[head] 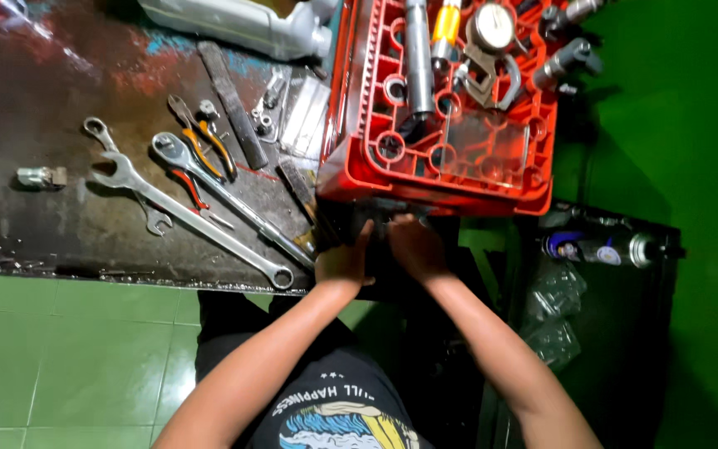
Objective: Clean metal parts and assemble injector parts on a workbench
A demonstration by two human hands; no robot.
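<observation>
Fingers of left hand [344,259] and right hand [413,245] grip unclear, red crate [351,166] overhead, wrenches [184,208] beside.

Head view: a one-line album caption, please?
Both hands meet beneath a red plastic crate, beside steel spanners.

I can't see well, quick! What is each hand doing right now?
Left hand: pressed against a dark object under the red crate; grip cannot be told.
Right hand: curled on the same dark object; grip cannot be told.
</observation>
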